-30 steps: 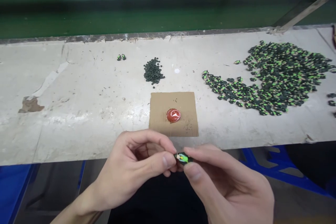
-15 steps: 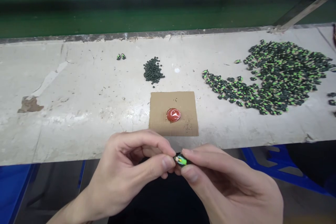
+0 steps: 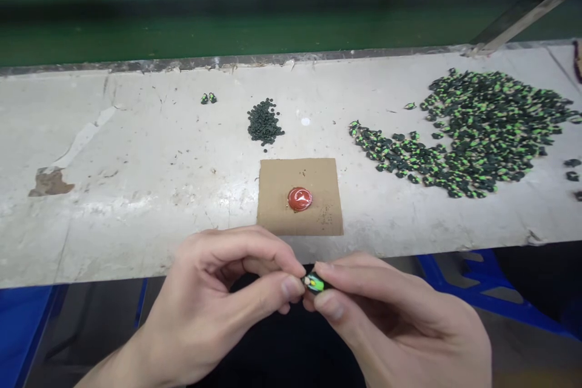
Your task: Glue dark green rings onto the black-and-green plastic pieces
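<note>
"As the left hand [image 3: 227, 303] and right hand [image 3: 404, 321] meet near the front edge of the pale tabletop [image 3: 136, 218], what do they hold?"

"One small black-and-green piece [image 3: 315, 282], between the two. Thumb and forefinger of each pinch it from opposite sides, tips nearly together; its full shape is hard to tell, being partly covered."

"And beyond?"

"A brown cardboard sheet [image 3: 275, 179] carries a glossy red blob [image 3: 299, 199], with a heap of dark discs [image 3: 264, 124] behind it and a large pile of similar pieces [image 3: 495, 127] spread to the right."
</note>
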### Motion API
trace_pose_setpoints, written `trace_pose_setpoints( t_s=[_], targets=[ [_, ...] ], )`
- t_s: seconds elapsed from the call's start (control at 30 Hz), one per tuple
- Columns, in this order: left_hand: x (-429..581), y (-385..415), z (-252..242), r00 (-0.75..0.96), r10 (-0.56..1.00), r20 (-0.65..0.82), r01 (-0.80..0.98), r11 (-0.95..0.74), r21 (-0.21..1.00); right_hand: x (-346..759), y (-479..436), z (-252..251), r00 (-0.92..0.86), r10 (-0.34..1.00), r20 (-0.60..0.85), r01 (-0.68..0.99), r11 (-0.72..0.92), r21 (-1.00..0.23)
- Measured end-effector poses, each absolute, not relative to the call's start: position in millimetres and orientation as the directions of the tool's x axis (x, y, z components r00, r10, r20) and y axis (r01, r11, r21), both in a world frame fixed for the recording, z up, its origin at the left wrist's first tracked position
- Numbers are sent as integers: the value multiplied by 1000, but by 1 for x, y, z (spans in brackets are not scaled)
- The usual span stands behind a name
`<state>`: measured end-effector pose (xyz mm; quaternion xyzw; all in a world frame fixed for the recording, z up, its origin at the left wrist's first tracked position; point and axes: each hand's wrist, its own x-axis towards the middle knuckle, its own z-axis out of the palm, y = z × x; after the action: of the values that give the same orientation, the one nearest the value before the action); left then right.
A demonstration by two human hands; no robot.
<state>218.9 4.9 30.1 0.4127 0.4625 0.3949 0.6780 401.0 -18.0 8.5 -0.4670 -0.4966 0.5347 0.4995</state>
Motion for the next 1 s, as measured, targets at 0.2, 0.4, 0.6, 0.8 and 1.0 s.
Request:
trace_pose_setpoints(
  t_s=[0.2, 0.4, 0.6, 0.8, 1.0],
  targets=[
    [218, 3, 29, 302, 907, -292, -167, 352, 921, 402, -19, 10, -61, 998, -29, -75, -33, -997],
    [220, 4, 29, 257, 925, -280, -151, 325, 934, 403, -18, 12, -83, 996, -25, -71, -31, -997],
    [221, 4, 27, 251, 929, -273, -154, 317, 936, 404, -14, 12, -90, 995, -36, -70, -43, -997],
    [223, 6, 28, 284, 902, -326, -199, 388, 900, 402, -16, 11, -82, 994, -70, -91, -77, -993],
    [224, 9, 23, 365, 854, -371, -386, 501, 775, 393, -22, 5, -58, 991, -120, -328, -132, -935]
  ],
)
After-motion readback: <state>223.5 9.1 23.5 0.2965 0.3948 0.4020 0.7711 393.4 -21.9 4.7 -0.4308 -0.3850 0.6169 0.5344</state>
